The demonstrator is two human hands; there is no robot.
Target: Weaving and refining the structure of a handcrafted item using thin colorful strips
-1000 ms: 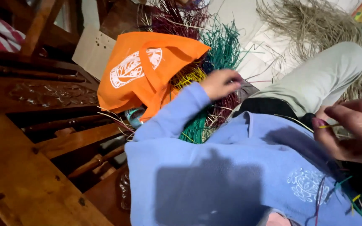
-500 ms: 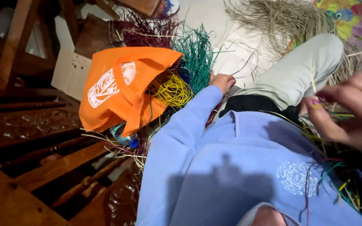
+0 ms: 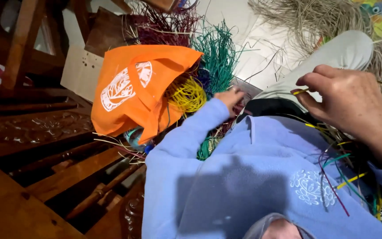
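My left hand (image 3: 230, 95) reaches out from a light blue sleeve to a heap of coloured straw strands (image 3: 208, 146) beside my hip. Its fingers curl into the strands, and I cannot tell whether it grips any. A yellow bundle (image 3: 190, 94) and a teal bundle (image 3: 217, 53) lie just beyond it, next to an orange cloth bag (image 3: 131, 88). My right hand (image 3: 354, 104) is raised over my lap with thumb and forefinger pinched on a thin yellow strand (image 3: 300, 91). Loose yellow, green and purple strands (image 3: 339, 179) trail across my sweatshirt.
Carved dark wooden furniture (image 3: 36, 132) fills the left side. A brown paper bag (image 3: 82, 71) stands behind the orange bag, with dark red strands (image 3: 164, 26) above it. Pale natural straw (image 3: 315, 17) is piled at the top right beside my light trouser leg (image 3: 332, 57).
My right hand has come further into view, up and to the left, still pinching the strand. My left hand stays at the heap by the orange bag. The camera has shifted slightly.
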